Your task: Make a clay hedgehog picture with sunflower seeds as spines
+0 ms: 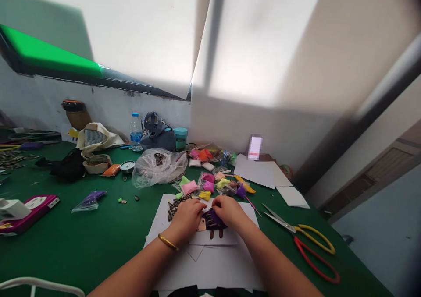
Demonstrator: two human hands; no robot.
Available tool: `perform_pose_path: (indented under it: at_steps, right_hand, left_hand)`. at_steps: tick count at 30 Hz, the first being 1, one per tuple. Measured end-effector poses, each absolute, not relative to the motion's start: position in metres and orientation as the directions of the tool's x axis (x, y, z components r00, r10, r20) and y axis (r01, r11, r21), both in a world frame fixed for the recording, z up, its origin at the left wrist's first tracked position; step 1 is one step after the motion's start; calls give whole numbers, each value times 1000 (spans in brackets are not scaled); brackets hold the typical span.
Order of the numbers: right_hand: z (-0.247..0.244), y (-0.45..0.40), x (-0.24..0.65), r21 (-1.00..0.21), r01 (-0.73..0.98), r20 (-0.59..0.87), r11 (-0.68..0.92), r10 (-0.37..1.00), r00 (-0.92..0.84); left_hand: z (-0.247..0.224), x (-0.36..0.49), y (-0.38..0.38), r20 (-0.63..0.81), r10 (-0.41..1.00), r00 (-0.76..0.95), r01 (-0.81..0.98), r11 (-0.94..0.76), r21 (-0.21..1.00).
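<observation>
On the stacked white paper [177, 270] lies a clay hedgehog figure [215, 220] with a purple body, a pale pink face and brown legs; dark striped seeds stick out of its back. My left hand [187, 218], with a gold bangle at the wrist, is curled in by the figure's face, fingers closed. Over the top of the purple body, my right hand [228, 209] is bent into a pinch. Whatever sits between the fingertips of either hand is too small to make out. A pile of sunflower seeds [174, 206] lies beside my left hand.
Bags of coloured clay [208, 185] spread behind the paper. Large scissors [292, 229] with red and yellow handles lie open at right. A clear plastic bag [161, 167], a water bottle [135, 132] and a blue bag [158, 135] stand farther back. A magenta box [36, 213] is left.
</observation>
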State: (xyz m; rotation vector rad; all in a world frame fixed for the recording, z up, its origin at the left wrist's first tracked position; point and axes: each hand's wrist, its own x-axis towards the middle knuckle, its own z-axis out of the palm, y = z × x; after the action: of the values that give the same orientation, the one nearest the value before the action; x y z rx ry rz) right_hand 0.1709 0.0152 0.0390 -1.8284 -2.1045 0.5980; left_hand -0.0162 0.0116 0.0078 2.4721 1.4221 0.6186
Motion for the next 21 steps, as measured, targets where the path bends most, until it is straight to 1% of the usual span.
perform_pose_path:
  at_steps: [16, 21]
  right_hand:
    - [42, 13, 160, -467, 876, -83, 120, 980, -179]
    - [41, 14, 159, -466, 876, -72, 124, 982, -177]
  left_hand:
    - [7, -15, 12, 241, 861, 448, 772, -508, 381]
    - [10, -15, 12, 233, 868, 438, 783, -496, 375]
